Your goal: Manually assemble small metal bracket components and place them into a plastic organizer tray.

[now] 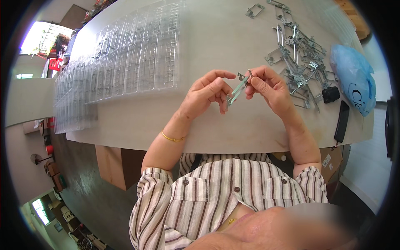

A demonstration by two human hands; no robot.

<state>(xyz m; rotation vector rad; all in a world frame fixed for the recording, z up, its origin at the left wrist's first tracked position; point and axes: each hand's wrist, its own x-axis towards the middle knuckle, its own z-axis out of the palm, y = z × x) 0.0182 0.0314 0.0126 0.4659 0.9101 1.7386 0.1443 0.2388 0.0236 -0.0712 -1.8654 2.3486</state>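
A slim metal bracket with bent ends is held at a slant above the near part of the table. My right hand pinches its upper end between thumb and fingers. At the lower end, the curled fingers of my left hand close on the bracket, while its index finger reaches out over the top. The fingers partly hide both ends of the piece. Right of my right hand lies a loose pile of similar metal brackets, tangled together.
Stacked clear plastic trays with rows of small metal parts cover the table's left. One separate bracket lies at the far side. To the right are a blue plastic bag, a small black object and a black phone-like slab.
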